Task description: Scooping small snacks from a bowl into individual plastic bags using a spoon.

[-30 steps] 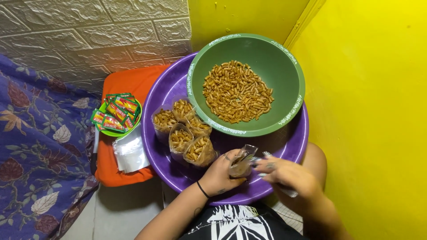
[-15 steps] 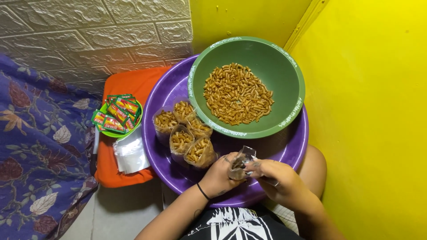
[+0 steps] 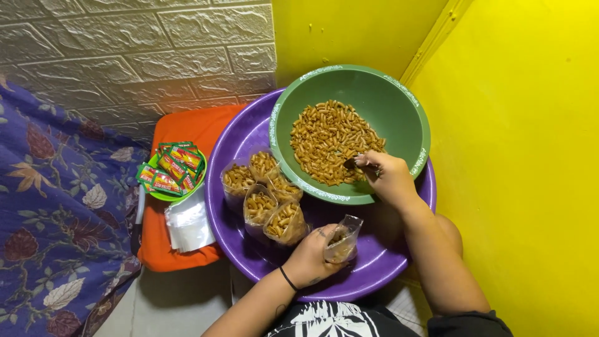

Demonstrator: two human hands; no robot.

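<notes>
Small clear plastic bag point(image 3: 341, 240), part-filled with brown snack pieces, mouth open and tilted up; sits over near edge of purple basin point(image 3: 237, 143), held off its floor. Left hand point(image 3: 312, 256) has grip closed round bag's lower half, fingers wrapped on it; black band on wrist. Right hand point(image 3: 387, 178) is apart from bag, reaching into green bowl point(image 3: 412, 118) at its near-right rim, fingers pinched together on snack pieces point(image 3: 331, 134); something small and dark at fingertips, can't tell what. Whether pieces are actually held in that grip: can't tell.

Green bowl rests in far-right part of purple basin, tilted against its rim, heap of brown pieces inside. Four filled clear bags point(image 3: 265, 190) stand clustered on basin's left side, touching each other, just left of bowl's rim, mouths open.

Left of basin: orange cushion point(image 3: 193, 125). On it, small green dish point(image 3: 163, 195) piled with red-green sachets point(image 3: 171, 167); stack of empty clear bags point(image 3: 187, 223) just nearer, at cushion's near edge. Floral purple cloth point(image 3: 56, 206) further left. Brick-pattern wall behind, yellow wall right.
</notes>
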